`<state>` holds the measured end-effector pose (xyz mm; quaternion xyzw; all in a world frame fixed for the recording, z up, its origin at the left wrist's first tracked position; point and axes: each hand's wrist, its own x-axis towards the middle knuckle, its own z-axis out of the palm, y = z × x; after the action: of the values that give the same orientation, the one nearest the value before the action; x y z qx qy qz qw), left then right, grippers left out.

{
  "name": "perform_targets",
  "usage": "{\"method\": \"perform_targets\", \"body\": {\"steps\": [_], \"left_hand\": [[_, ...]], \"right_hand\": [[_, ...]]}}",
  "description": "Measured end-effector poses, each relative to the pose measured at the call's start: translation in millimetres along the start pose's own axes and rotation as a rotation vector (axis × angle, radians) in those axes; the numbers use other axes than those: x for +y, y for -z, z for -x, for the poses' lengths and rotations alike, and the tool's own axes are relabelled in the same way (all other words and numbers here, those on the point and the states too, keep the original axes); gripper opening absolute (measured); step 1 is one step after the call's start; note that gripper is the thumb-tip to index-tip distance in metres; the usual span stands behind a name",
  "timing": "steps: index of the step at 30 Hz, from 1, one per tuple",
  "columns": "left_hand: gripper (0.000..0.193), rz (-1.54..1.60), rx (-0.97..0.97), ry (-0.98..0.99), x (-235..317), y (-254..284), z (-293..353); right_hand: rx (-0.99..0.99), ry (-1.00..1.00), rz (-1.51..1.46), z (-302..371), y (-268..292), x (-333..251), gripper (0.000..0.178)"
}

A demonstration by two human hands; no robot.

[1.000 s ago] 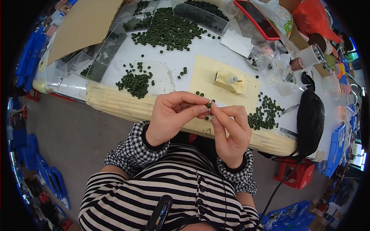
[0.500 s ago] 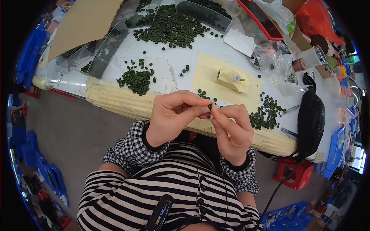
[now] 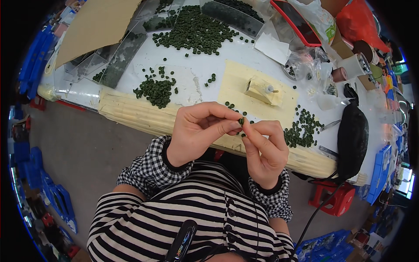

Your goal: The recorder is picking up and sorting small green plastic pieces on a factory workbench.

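My left hand (image 3: 195, 131) pinches a small dark green disc (image 3: 241, 122) between thumb and forefinger, just above the table's padded front edge. From the other side my right hand (image 3: 267, 150) meets it, its forefinger tip against the disc and its thumb and other fingers curled in below. Another green piece (image 3: 243, 135) shows by the right thumb; whether it is held or lies behind I cannot tell. Beyond my hands a few loose discs (image 3: 229, 105) lie beside a yellowish block (image 3: 263, 91) with a metal pin, set on a cream sheet (image 3: 231, 78).
Heaps of similar discs lie at the left (image 3: 156, 92), at the right (image 3: 303, 129) and, largest, at the back (image 3: 192, 32). Clear plastic trays (image 3: 124, 59) and cardboard (image 3: 94, 28) stand back left. A red-cased phone (image 3: 297, 22), a black pouch (image 3: 352, 135) and tweezers (image 3: 331, 125) are right.
My hands stay together over the table edge with the disc between them. The right forefinger has shifted slightly against it, and the view has moved a touch.
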<state>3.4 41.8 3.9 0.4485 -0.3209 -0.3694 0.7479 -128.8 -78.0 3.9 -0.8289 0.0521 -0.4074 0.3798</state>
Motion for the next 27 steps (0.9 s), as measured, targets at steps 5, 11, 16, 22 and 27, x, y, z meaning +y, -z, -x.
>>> {"method": "perform_targets", "body": {"steps": [5,11,16,22,27], "left_hand": [[0.016,-0.035,-0.011,-0.03,-0.1,1.1,-0.6],[0.017,-0.055,-0.01,-0.046,-0.5,1.2,-0.4],[0.017,-0.044,-0.01,-0.033,-1.9,2.3,0.4],[0.017,-0.02,-0.017,-0.009,0.1,0.6,-0.6],[0.018,-0.064,-0.021,-0.034,0.1,1.3,-0.8]], "right_hand": [[-0.01,0.016,0.015,-1.4,-0.1,-1.0,0.036],[-0.022,0.016,0.008,-1.3,0.0,0.6,0.035],[-0.026,0.005,0.006,-1.2,0.3,-1.0,0.035],[-0.013,0.009,-0.012,0.2,1.1,2.6,0.035],[-0.006,-0.003,-0.027,1.0,0.0,1.9,0.035]]}}
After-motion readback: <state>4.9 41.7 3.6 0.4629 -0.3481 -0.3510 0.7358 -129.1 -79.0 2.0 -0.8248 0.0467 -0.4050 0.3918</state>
